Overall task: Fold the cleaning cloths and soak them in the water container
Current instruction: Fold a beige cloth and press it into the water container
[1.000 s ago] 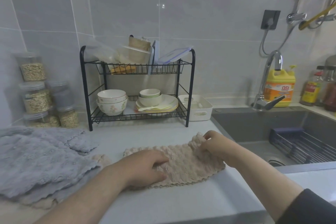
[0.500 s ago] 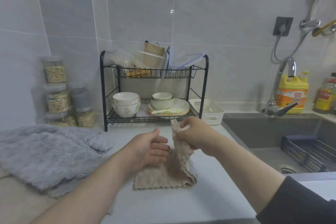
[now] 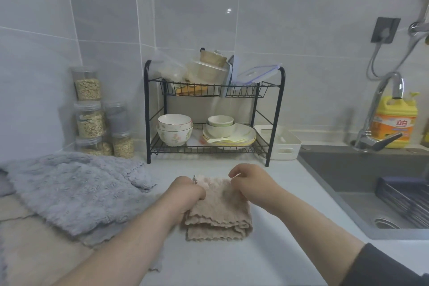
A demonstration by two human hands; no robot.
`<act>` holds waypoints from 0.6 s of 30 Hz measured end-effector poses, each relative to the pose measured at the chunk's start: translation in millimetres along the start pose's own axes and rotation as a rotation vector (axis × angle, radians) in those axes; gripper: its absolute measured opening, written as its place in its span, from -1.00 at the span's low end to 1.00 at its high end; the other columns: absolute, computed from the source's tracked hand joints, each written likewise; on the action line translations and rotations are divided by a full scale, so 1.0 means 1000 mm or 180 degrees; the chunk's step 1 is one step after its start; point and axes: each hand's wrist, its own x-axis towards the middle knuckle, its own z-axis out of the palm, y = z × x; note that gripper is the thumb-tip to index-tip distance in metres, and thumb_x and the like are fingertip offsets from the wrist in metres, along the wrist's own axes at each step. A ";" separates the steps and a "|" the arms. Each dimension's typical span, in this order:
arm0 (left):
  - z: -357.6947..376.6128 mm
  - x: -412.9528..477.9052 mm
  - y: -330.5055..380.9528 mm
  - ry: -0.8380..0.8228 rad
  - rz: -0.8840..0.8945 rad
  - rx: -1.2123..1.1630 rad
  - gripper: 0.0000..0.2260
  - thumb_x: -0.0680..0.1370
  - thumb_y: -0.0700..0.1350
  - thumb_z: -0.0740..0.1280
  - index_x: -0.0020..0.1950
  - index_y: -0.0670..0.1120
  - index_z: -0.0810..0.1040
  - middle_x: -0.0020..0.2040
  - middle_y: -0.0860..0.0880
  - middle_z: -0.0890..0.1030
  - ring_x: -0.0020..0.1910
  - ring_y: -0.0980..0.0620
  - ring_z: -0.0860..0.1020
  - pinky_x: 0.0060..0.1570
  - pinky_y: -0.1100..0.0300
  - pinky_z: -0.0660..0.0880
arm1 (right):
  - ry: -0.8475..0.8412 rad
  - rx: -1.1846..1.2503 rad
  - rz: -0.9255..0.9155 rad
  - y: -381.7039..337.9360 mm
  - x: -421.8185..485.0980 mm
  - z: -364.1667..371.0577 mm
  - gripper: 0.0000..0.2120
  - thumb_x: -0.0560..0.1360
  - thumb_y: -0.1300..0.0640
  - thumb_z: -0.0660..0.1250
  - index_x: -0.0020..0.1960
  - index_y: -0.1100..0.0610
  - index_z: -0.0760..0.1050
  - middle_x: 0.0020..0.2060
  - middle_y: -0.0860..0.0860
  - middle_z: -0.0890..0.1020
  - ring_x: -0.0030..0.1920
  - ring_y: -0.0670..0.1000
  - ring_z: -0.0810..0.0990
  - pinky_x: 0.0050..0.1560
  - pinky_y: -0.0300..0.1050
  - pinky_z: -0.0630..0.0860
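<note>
Two hands on one beige cloth [image 3: 218,213]: it sits folded into a thick wad at lower centre of the frame on the pale worktop [image 3: 220,260], wavy edges stacked toward the camera. Left hand [image 3: 186,193] has its fingers curled round the cloth's left side, right hand [image 3: 251,182] pinches the far right corner, and both forearms reach in from the bottom. One fluffy grey cloth [image 3: 76,190] sprawls unfolded at left, with another pale one peeking out underneath. Behind it are five jars [image 3: 89,121] that I can count for sure, stacked in the corner. One black two-tier dish rack [image 3: 275,118] stands at centre back with two stacked flowery bowls [image 3: 175,132] on its lower shelf and one white tub [image 3: 281,146] just beside it. Then there's one sink [image 3: 348,174], one tap [image 3: 376,109] and one yellow bottle [image 3: 394,123] at right. Grey tiled walls.
</note>
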 end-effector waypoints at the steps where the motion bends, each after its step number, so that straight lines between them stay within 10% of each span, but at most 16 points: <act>1: 0.000 -0.002 0.000 0.0040 0.0088 0.0223 -0.85 0.26 -0.25 0.33 -0.23 -0.16 0.41 -0.27 -0.16 0.45 -0.30 -0.07 0.47 -0.29 0.16 0.33 | -0.0053 -0.0334 -0.0102 0.005 0.001 0.001 -0.76 0.47 0.24 0.20 0.08 0.08 0.55 -0.11 0.02 0.62 -0.21 0.00 0.56 -0.20 -0.18 0.48; 8: -0.002 -0.017 0.001 0.0318 0.0576 0.2337 -0.88 0.41 -0.13 0.28 -0.18 -0.05 0.33 -0.19 0.00 0.43 -0.24 0.03 0.43 -0.40 0.19 0.26 | -0.0059 -0.1744 -0.0810 0.020 -0.001 0.010 -0.69 0.52 0.15 0.18 0.18 0.03 0.58 0.16 -0.03 0.61 0.16 0.02 0.52 0.17 -0.18 0.42; 12: -0.012 -0.020 0.004 0.0230 0.1434 0.2746 -0.62 0.55 0.04 0.26 0.35 0.00 0.38 0.32 0.02 0.40 0.27 0.01 0.42 0.16 0.13 0.39 | 0.0104 -0.2055 -0.1283 0.029 0.002 0.006 -0.71 0.57 0.12 0.16 0.18 0.07 0.58 0.17 -0.06 0.58 0.17 0.06 0.49 0.19 -0.13 0.39; 18: -0.009 -0.013 -0.004 -0.0839 0.1507 0.3294 -0.48 0.54 0.11 0.26 0.49 0.05 0.27 0.52 0.05 0.23 0.48 0.05 0.23 0.44 0.14 0.19 | -0.0553 -0.2250 -0.1251 0.033 -0.003 0.006 -0.67 0.63 0.04 0.08 0.32 0.11 0.42 0.34 0.03 0.43 0.39 0.03 0.31 0.35 -0.06 0.26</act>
